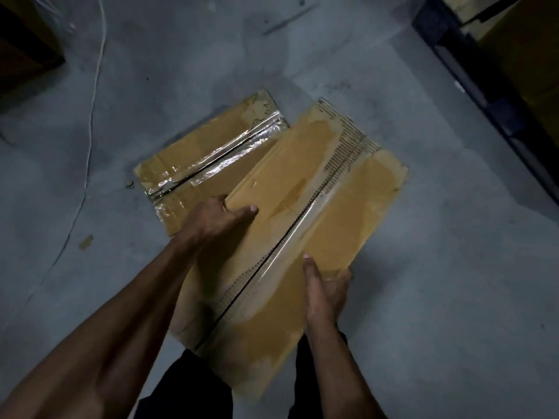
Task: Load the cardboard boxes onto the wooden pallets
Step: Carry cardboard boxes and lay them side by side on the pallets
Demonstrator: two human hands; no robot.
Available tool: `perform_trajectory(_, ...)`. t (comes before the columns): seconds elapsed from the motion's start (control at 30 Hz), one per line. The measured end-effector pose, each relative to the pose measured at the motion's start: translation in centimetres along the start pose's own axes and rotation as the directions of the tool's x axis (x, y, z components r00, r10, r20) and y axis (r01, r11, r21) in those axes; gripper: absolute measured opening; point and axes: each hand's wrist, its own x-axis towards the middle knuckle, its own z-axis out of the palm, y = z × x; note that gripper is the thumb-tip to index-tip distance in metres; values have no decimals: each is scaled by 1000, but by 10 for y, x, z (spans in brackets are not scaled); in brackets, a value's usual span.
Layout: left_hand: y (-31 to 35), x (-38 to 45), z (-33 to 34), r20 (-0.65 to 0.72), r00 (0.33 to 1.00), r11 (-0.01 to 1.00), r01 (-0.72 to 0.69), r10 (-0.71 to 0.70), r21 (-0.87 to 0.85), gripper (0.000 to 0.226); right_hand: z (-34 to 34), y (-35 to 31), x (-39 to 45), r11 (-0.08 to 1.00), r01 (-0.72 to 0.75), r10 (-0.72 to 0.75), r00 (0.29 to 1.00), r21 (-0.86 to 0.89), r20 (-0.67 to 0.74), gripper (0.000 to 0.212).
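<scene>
Two hands' grip (325, 285) (edges) holds box (302, 207).

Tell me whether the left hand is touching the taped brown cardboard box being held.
Touching. The head view shows the left hand gripping the taped brown cardboard box at its left edge, thumb on top.

The near box (302, 207) is yellowish brown cardboard, with paler worn patches and a glossy clear strip of tape (290, 246) over a dark seam, edged by rows of small black print. The far box (193, 164) is the same yellowish brown, its silvery crinkled tape catching light. The floor (423, 297) is mottled blue-grey with darker smudges. A thin white cord (96, 80) crosses its left side. Along the floor's right edge runs a dark blue pallet (472, 77). The trousers (187, 385) are black.
</scene>
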Motion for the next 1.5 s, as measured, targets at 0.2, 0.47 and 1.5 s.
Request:
perform_trajectory(0.2,80,-90,-13,-243,966,994,63,-83,-89,58,-103,-92,0,949,270,-237,951,-161,197,86)
perform_trajectory(0.47,170,-218,-44,-483,874,981,-46,-51,-188,88,-239,-190,-60,807,587,-543,782,-67,307,101)
perform_trajectory(1.5,523,-198,58,-627,772,897,-348,109,-273,58,-475,-404,134,692,717,-694,694,-90,194,107)
